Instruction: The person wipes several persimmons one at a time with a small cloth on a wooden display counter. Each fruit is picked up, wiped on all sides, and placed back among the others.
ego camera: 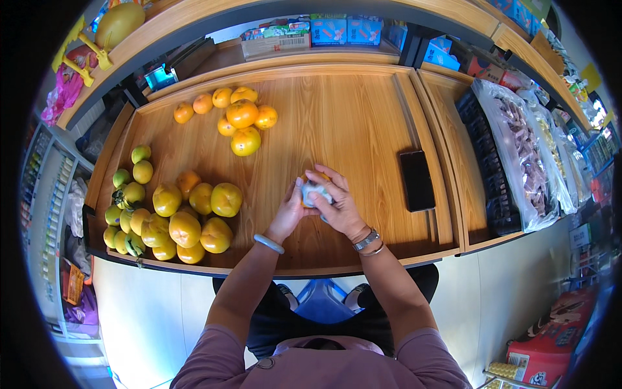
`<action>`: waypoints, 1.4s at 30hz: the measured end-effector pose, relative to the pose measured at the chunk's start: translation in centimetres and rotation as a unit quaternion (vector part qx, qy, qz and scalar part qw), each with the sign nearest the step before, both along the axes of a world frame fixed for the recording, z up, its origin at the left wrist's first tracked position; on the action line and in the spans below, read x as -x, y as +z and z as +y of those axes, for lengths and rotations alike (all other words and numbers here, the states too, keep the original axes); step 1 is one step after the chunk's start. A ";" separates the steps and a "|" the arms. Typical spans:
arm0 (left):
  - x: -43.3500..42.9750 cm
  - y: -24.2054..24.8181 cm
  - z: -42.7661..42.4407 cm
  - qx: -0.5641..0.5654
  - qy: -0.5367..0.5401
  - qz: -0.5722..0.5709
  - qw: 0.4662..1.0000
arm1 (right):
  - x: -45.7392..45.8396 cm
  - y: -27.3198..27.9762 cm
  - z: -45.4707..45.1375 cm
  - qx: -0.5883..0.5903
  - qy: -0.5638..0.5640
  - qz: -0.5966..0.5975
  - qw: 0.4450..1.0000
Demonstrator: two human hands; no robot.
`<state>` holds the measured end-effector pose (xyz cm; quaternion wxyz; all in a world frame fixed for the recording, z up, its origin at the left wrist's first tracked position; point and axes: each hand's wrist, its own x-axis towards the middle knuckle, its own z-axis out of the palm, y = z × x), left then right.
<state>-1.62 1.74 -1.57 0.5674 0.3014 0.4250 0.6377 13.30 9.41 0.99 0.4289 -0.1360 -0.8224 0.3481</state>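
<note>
Above the middle of the wooden display table (335,126), my left hand (290,209) holds an orange fruit (305,179) that is mostly hidden by fingers and a cloth. My right hand (335,197) presses a pale, bunched cloth (318,193) against this fruit. Several orange fruits (242,114) lie at the back left of the table. Nearer the front left are large yellow-orange persimmons (184,229), some resting on others. Beside them, at the left edge, sit several smaller green-yellow fruits (134,193).
A black smartphone (417,181) lies on the table's right part. Farther right, a black plastic crate (486,160) stands beside bags of packaged goods (520,150). A wooden shelf (301,7) arches over the table's back, with blue boxes (347,31) behind. Raised wooden rims border the table.
</note>
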 end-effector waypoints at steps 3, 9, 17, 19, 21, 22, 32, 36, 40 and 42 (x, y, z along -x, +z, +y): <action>-0.3 -0.2 -0.2 -0.022 0.049 0.085 0.995 | 0.5 0.0 -0.4 0.065 -0.006 0.028 0.997; -1.0 0.5 -0.6 -0.083 0.059 0.158 0.982 | 1.0 -0.6 -0.1 0.243 -0.039 0.108 0.963; -1.7 1.9 -0.9 -0.234 0.090 0.397 0.883 | -0.3 0.5 1.3 0.645 0.078 0.139 0.747; -1.9 2.2 -1.0 -0.222 0.091 0.354 0.904 | -0.4 0.9 1.3 0.655 0.101 0.131 0.737; -1.9 2.4 -1.0 -0.205 0.095 0.317 0.921 | -0.2 1.0 1.0 0.631 0.112 0.128 0.757; -1.9 2.5 -1.0 -0.195 0.099 0.300 0.928 | -0.2 0.9 0.7 0.600 0.110 0.128 0.782; -1.4 2.1 -0.9 -0.198 0.105 0.422 0.878 | 0.4 0.6 0.7 0.580 0.036 0.154 0.799; -2.6 2.0 -0.8 -0.215 0.118 0.278 0.929 | 0.1 0.2 1.1 0.600 0.004 0.179 0.779; -2.6 2.0 -0.6 -0.223 0.098 0.138 0.960 | 0.6 -0.5 1.2 0.601 0.029 0.219 0.768; -2.1 2.3 -0.7 -0.211 0.083 0.105 0.968 | 0.6 -0.6 1.1 0.602 0.043 0.226 0.765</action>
